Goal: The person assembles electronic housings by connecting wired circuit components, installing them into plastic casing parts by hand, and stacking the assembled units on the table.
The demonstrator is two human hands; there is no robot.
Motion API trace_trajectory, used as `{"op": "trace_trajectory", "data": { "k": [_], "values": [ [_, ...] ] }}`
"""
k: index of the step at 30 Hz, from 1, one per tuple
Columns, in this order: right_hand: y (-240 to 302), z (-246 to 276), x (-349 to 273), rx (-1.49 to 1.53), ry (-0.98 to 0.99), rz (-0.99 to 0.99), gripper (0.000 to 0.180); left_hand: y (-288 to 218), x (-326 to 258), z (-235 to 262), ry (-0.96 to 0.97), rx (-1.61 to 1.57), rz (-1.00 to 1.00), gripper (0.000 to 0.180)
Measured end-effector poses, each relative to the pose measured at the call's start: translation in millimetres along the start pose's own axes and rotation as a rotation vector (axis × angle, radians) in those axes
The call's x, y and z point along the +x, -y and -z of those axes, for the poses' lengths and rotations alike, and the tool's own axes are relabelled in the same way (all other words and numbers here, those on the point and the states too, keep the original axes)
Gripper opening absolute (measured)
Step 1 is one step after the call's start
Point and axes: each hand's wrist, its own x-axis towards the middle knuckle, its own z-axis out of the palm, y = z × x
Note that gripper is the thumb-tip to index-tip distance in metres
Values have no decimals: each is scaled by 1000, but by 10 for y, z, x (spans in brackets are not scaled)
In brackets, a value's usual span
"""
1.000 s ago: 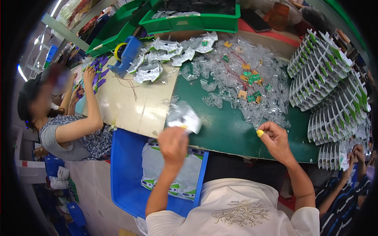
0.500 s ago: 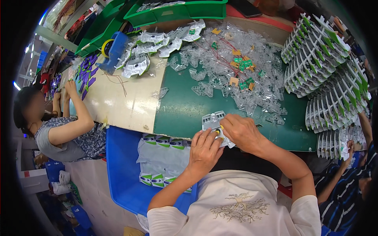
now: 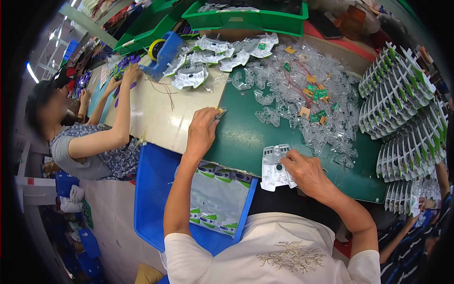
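My left hand (image 3: 204, 127) reaches forward over the edge of the green mat (image 3: 241, 137) and pinches a small clear plastic piece (image 3: 220, 111). My right hand (image 3: 305, 171) rests near the table's front edge, holding down a white moulded plastic tray (image 3: 274, 166) with a dark round spot in its middle. A heap of clear plastic parts (image 3: 302, 94) mixed with small green circuit boards and red wires lies just beyond both hands.
A blue bin (image 3: 156, 199) with bagged packs sits below the table front. Stacked white and green cards (image 3: 406, 113) fan out at the right. A person (image 3: 80, 142) works at the left beside a blue tape dispenser (image 3: 165, 52). Green bins (image 3: 246, 16) stand at the back.
My left hand has left the white tray and stretched forward to the small clear piece. My right hand has stayed on the tray, which now lies flat on the mat.
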Motion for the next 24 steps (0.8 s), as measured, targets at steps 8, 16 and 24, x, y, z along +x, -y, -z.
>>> {"op": "trace_trajectory", "data": {
  "k": [8,16,24],
  "values": [
    [-57,30,-126,-10,6,10,19,-1085,-518,-240,39,-317,-102,26],
    [-109,14,-159,-22,-38,72,22,-1256,-474,-316,193,-255,-385,34],
    [-147,-77,-185,70,-120,15,16,-1328,-454,-386,252,-234,-341,25]
  ]
}}
